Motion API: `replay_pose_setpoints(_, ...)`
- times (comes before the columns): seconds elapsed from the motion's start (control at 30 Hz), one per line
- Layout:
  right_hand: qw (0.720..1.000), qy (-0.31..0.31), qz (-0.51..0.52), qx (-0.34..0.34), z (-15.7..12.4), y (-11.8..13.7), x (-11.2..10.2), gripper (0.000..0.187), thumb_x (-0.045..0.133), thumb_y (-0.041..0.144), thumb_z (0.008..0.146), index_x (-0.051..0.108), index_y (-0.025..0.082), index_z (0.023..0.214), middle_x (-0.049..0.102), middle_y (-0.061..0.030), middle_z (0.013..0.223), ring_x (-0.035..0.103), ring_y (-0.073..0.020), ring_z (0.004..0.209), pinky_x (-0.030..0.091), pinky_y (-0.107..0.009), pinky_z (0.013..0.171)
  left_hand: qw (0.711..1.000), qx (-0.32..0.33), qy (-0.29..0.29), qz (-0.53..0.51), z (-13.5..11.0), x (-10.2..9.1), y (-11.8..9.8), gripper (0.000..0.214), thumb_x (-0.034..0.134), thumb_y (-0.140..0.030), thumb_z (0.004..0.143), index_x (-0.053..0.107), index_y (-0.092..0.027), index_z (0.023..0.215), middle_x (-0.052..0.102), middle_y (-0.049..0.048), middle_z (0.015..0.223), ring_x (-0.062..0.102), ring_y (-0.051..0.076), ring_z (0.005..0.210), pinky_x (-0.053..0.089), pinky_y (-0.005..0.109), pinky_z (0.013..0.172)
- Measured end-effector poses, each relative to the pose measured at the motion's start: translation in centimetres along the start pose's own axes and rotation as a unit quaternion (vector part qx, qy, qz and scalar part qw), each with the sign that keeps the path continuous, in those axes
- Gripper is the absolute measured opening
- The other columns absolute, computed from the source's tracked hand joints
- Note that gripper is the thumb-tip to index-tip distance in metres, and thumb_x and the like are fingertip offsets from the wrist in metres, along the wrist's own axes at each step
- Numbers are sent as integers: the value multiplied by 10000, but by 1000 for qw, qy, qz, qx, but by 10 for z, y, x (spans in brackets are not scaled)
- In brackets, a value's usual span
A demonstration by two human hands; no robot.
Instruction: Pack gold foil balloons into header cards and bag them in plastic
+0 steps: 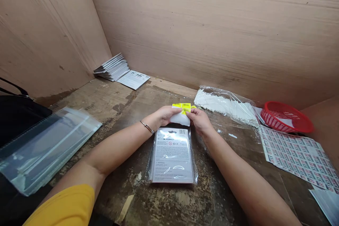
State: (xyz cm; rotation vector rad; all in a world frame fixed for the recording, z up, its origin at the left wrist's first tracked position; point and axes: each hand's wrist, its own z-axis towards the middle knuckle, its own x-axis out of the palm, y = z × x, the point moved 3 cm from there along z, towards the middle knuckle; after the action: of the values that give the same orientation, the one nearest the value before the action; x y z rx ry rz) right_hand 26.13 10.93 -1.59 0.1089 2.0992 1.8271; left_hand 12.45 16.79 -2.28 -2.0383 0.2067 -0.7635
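My left hand [168,113] pinches the left side of a small sheet of yellow barcode stickers [182,106] on white backing paper. At the sheet's right side, the thumb and fingers of my right hand [199,120] are closed on a yellow sticker; whether it is peeled free of the backing I cannot tell. Just below both hands, a grey printed card package [173,159] in a clear plastic bag lies flat on the worn table [127,176], its text side up.
Clear plastic sleeves [53,148] lie at the left beside a black bag [21,113]. Stacked cards [113,67] lean in the back left corner. Rightward are a plastic bag of white sticks [225,104], a red basket [278,124] and printed sticker sheets [299,157]. Wooden walls enclose the table.
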Motion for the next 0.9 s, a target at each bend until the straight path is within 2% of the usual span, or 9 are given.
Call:
replay_pose_setpoints(0.1, 997, -43, -54, -23, -9, 3, -6, 280, 713, 446, 680, 593, 215, 786, 643, -38, 723, 619, -235, 677, 548, -423, 665, 1000, 10, 11, -7, 4, 3, 6, 156, 736, -108, 725, 695, -97, 876, 732, 111, 908, 682, 196, 795, 523, 341, 842)
replay_pose_setpoints(0.17, 979, -86, -146, -110, -18, 13, -11, 247, 684, 341, 731, 637, 203, 930, 650, -86, 920, 607, -269, 868, 517, -461, 815, 1000, 22, 19, -6, 6, 3, 9, 176, 730, -97, 719, 706, -97, 894, 735, 104, 933, 679, 191, 823, 506, 336, 875)
replay_pose_setpoints(0.23, 923, -108, -286, -234, -26, 24, -13, 228, 616, 266, 804, 668, 204, 1017, 622, -118, 1062, 555, -289, 1009, 465, -467, 917, 999, 33, 30, -7, 5, 4, 9, 181, 709, -98, 735, 712, -98, 916, 736, 97, 946, 674, 181, 831, 495, 330, 888)
replay_pose_setpoints(0.3, 852, -102, -401, -320, -28, 30, -12, 200, 573, 249, 852, 702, 210, 999, 621, -124, 1074, 532, -296, 1014, 462, -459, 915, 998, 42, 39, -8, 5, 5, 8, 170, 686, -105, 756, 713, -98, 923, 735, 93, 944, 668, 168, 813, 490, 325, 879)
replay_pose_setpoints(0.37, 827, -96, -437, -341, -24, 29, -12, 181, 588, 262, 858, 721, 210, 968, 635, -116, 1037, 531, -289, 967, 478, -448, 882, 998, 49, 46, -7, 3, 7, 7, 162, 681, -120, 765, 714, -96, 922, 732, 90, 928, 658, 159, 785, 488, 319, 859)
replay_pose_setpoints(0.6, 835, -103, -408, -356, -14, 25, -14, 123, 597, 246, 849, 717, 221, 854, 658, -86, 942, 539, -267, 923, 476, -427, 853, 993, 68, 100, 9, 0, 12, 4, 220, 756, -190, 710, 714, -87, 900, 724, 79, 900, 633, 146, 771, 465, 277, 819)
replay_pose_setpoints(0.73, 827, -120, -402, -375, -19, 27, -12, 108, 585, 232, 861, 681, 213, 816, 661, -82, 908, 538, -255, 896, 468, -402, 833, 996, 55, 63, 9, 2, 11, 6, 169, 725, -216, 763, 705, -82, 865, 712, 66, 825, 614, 128, 700, 464, 252, 744)
replay_pose_setpoints(0.9, 792, -108, -435, -415, -23, 26, -9, 232, 493, 239, 929, 661, 222, 769, 665, -77, 896, 538, -234, 871, 462, -368, 842, 999, 38, 32, 10, 4, 9, 8, 169, 708, -255, 806, 680, -94, 848, 680, 39, 709, 584, 120, 598, 467, 257, 669)
